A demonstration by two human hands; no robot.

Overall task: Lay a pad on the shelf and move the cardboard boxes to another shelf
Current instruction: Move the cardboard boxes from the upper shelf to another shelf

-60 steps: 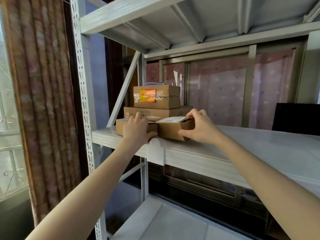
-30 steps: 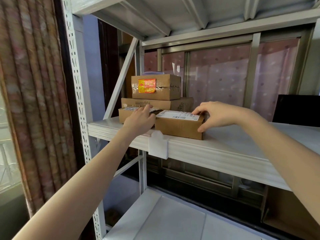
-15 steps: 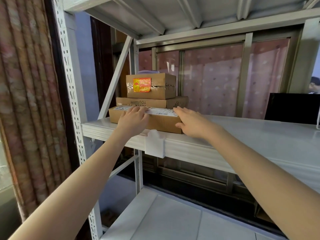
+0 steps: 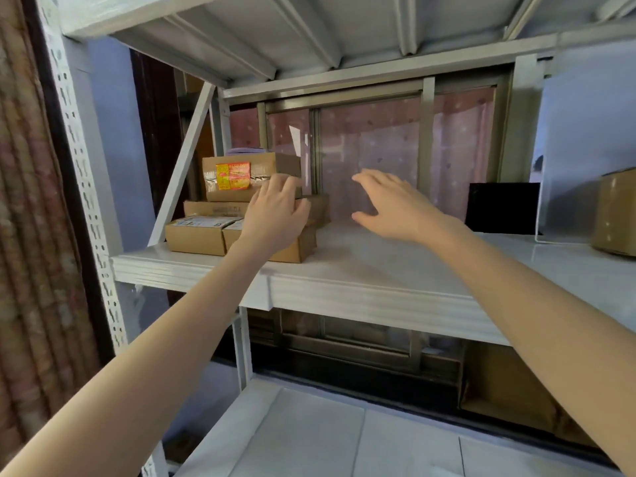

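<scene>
— Where are the boxes (image 4: 241,215)?

— Stacked at the far left of the middle shelf (image 4: 361,266). Two flat boxes sit side by side at the near edge, a wide one lies behind them, and the labelled top box (image 4: 241,175) rides on that, with something purple on top of it that I can't make out.

— What could go wrong?

— The stack is my worry. My left grip (image 4: 275,215) is right up against it, level with the top box's right end. If I nudge that box sideways instead of lifting it square, I judge it could slide off the wide one and drop behind the shelf, or tip onto the two near boxes and push one over the lip. The near boxes already sit close to the edge, so a small shove might do it.

— And what is each grip doing?

— Left: fingers spread and nearly straight, clamped on nothing. It may be touching the top box's corner; I can't tell for sure. Right grip (image 4: 389,208): fingers apart, palm down, hanging over bare shelf just right of the stack, holding nothing and touching nothing.

— Anything else nearby?

— Another box (image 4: 616,215) far right, and a black panel (image 4: 502,208) at the back. I can't pick out a pad.
</scene>
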